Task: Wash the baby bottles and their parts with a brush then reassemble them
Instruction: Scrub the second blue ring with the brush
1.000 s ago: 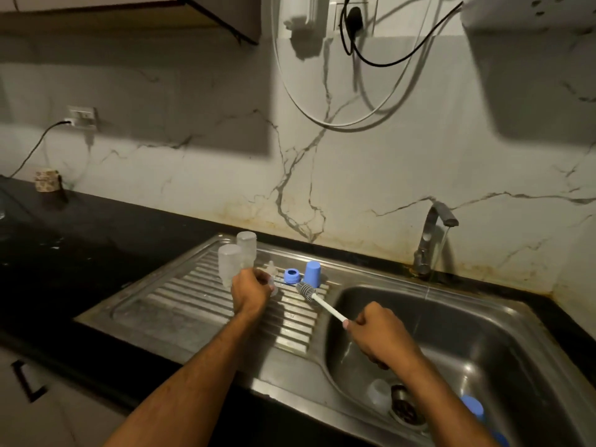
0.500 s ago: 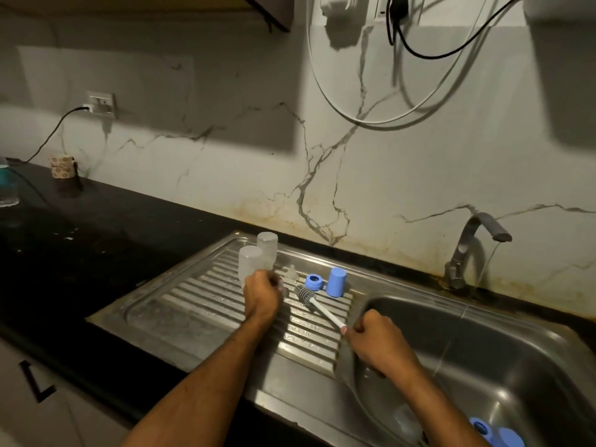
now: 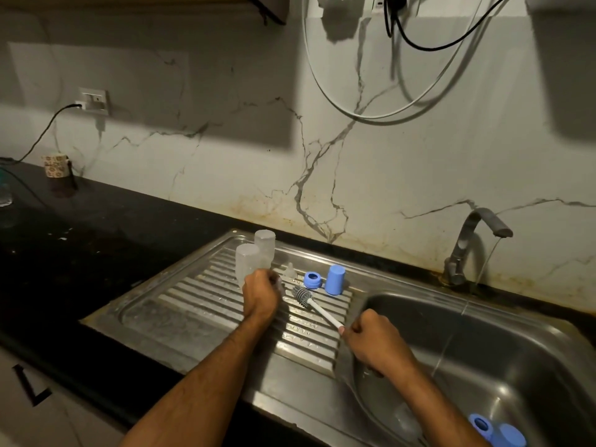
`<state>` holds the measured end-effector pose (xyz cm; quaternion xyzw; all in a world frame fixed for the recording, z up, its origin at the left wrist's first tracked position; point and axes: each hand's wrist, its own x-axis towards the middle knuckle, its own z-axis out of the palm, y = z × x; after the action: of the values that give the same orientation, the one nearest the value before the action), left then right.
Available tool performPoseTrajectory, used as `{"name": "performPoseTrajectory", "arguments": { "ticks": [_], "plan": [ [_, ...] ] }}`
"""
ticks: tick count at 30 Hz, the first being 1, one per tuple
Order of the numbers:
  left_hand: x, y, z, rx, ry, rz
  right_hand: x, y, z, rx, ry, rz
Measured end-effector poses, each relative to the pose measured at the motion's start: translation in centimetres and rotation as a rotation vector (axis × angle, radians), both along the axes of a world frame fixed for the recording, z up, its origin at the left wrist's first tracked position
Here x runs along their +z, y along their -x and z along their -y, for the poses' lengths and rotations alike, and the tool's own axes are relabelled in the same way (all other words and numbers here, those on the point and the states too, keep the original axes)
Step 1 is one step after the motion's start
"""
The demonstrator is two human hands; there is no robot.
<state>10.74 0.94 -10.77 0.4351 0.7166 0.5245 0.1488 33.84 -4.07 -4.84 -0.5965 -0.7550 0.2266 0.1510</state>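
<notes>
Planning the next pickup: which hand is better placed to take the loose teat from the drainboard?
Left. The left hand lies right beside the teat, though it seems to hold something small; the right hand grips the brush.

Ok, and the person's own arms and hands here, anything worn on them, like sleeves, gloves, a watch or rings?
Nothing worn that shows. Both forearms are bare from the bottom edge of the picture up to the wrists, with no sleeve in view. The left hand and right hand have no gloves, and no watch or bracelet is visible. Rings cannot be ruled out, since the fingers are mostly hidden.
</notes>
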Motion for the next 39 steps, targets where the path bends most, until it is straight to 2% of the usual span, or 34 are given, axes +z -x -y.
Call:
{"name": "performPoseTrajectory", "arguments": {
  "ticks": [5, 11, 25, 35, 39],
  "plan": [
    [0.4, -0.4, 0.1, 0.023, -0.003, 0.015, 0.0, -0.3, -0.1, -0.005, 0.001, -0.021],
    [0.3, -0.1, 0.0, 0.017, 0.018, -0.091, 0.1, -0.6, -0.2, -0.02, -0.007, -0.013],
    [3.4, -1.5, -0.1, 0.027, -0.039, -0.155, 0.9, -3.2, -0.6, -0.069, -0.033, -0.017],
    [3.3, -10.4, -1.6, -0.146, -0.064, -0.176, 1.2, -10.9, 0.3, -0.193, -0.077, 0.038],
    [1.9, -15.7, -2.6, -0.208, -0.079, -0.1, 0.9, -15.3, 0.4, -0.277, -0.089, 0.051]
  ]
}}
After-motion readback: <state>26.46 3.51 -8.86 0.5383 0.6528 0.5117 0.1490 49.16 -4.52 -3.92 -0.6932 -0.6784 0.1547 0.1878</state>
